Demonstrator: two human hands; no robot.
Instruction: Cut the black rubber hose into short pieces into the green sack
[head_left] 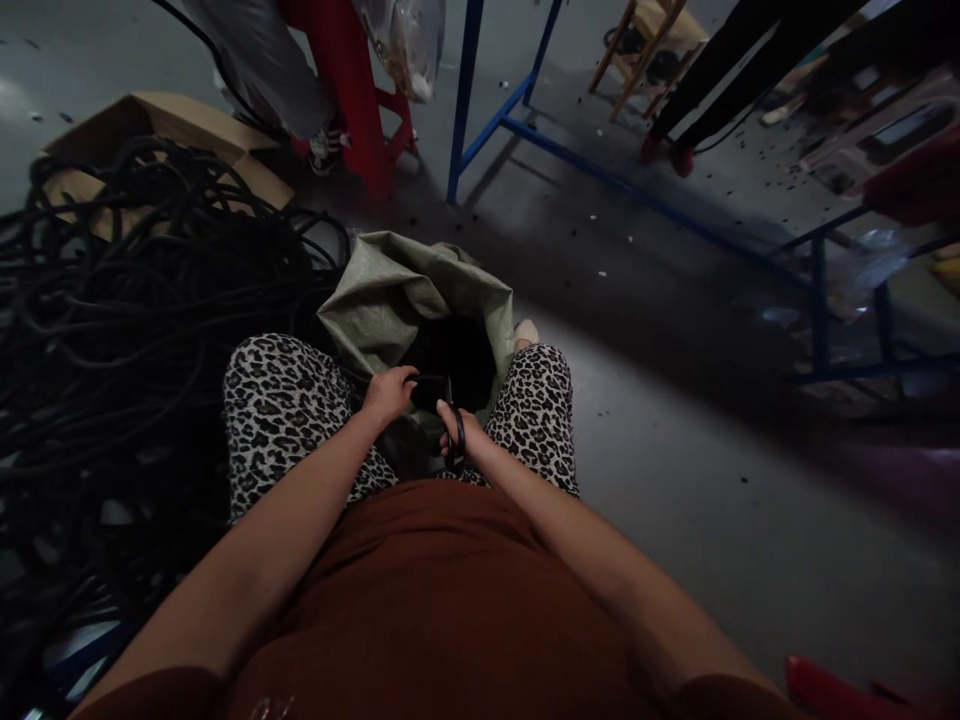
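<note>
My left hand (390, 394) is closed on a thin black cord (429, 378), whose end sticks out to the right of my fingers. Black-handled scissors (456, 440) are gripped in my right hand (463, 430), with the blades pointing away from me and up against the cord. Both hands are over the mouth of a greenish woven sack (375, 290), which stands between my knees. Its inside is dark, and I cannot make out what lies in it. On the left a big tangle of black cord (150, 300) reaches close to my knee.
Behind the tangle lies an open cardboard box (187, 125). A red plastic stool (360, 110) and a blue metal frame (480, 150) stand ahead. Other people's legs show at the top left and top right (720, 70). Small scraps are scattered over the grey floor (637, 440).
</note>
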